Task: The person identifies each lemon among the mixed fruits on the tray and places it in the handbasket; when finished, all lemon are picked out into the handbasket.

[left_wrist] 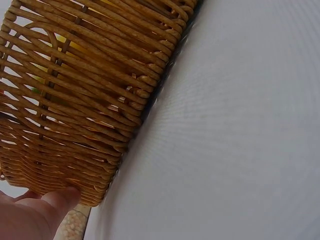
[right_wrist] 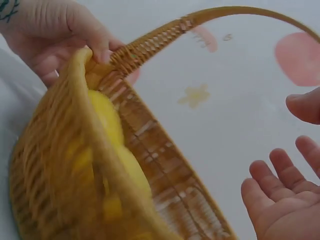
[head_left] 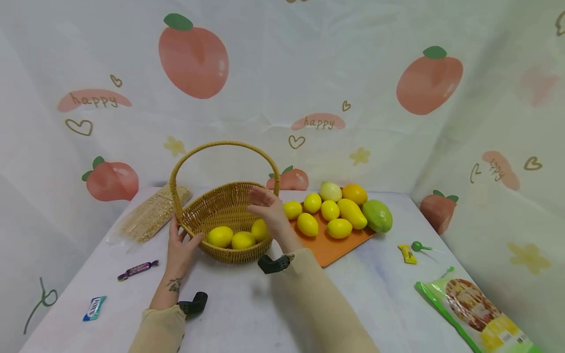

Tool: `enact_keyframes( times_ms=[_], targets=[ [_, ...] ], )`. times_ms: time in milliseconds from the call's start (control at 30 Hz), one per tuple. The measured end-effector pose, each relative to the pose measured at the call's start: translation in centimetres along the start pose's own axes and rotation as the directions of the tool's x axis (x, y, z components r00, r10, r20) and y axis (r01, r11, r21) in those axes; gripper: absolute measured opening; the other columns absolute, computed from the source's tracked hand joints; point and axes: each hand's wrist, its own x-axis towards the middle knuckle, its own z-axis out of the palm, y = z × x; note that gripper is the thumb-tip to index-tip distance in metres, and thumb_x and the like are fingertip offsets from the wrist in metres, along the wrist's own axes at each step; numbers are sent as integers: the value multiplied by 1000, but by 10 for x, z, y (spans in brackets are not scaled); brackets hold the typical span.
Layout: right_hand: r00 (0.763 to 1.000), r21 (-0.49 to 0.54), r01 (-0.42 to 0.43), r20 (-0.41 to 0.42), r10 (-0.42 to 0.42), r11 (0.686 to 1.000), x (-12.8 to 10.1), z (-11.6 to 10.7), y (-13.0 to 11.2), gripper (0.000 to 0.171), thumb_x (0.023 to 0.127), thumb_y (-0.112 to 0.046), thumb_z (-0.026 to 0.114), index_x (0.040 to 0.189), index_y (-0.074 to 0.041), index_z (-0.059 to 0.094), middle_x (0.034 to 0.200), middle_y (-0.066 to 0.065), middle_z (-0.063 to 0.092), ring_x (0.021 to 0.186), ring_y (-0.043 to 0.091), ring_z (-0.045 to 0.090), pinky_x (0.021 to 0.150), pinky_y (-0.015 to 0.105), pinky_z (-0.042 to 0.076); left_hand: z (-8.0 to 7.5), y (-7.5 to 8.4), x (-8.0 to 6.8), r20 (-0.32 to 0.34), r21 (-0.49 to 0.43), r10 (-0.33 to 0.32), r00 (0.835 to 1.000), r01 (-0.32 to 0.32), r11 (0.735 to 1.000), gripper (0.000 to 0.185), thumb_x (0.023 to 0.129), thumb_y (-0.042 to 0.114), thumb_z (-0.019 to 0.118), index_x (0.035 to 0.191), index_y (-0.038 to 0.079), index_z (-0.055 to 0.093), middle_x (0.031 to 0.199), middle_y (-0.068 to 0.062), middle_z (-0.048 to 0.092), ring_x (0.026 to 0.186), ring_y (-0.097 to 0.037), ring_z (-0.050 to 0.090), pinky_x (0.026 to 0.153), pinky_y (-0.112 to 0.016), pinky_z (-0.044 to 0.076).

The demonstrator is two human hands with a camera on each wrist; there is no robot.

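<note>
A wicker basket with a tall arched handle stands on the table. Several yellow lemons are inside it, one lemon near the left end. My left hand grips the basket's left end by the handle's foot. In the left wrist view, the thumb lies against the woven outer wall. Above the basket's right end hovers my right hand, fingers extended and palm empty in the right wrist view. Right of the basket, an orange tray holds more lemons, a mango and other fruit.
A green papaya-like fruit sits at the tray's right edge. Wrapped candies lie left, with a yellow packet and a green lollipop right. A clear grain bag is behind the basket; a green food bag lies front right.
</note>
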Motion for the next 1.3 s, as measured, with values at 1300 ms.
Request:
enact_keyframes(
  times_ms=[1300],
  targets=[
    [971,-573,-231,-80,227,786,-44,-236,11,50,81,-10,69,128,-3,53,133,15,50,123,30,41,107,44,35,0,-1,1,-9,35,-18,1000,18,999,91,87,7,58,149,30,-5,153,-9,10,136,-40,21,106,-54,31]
  ],
)
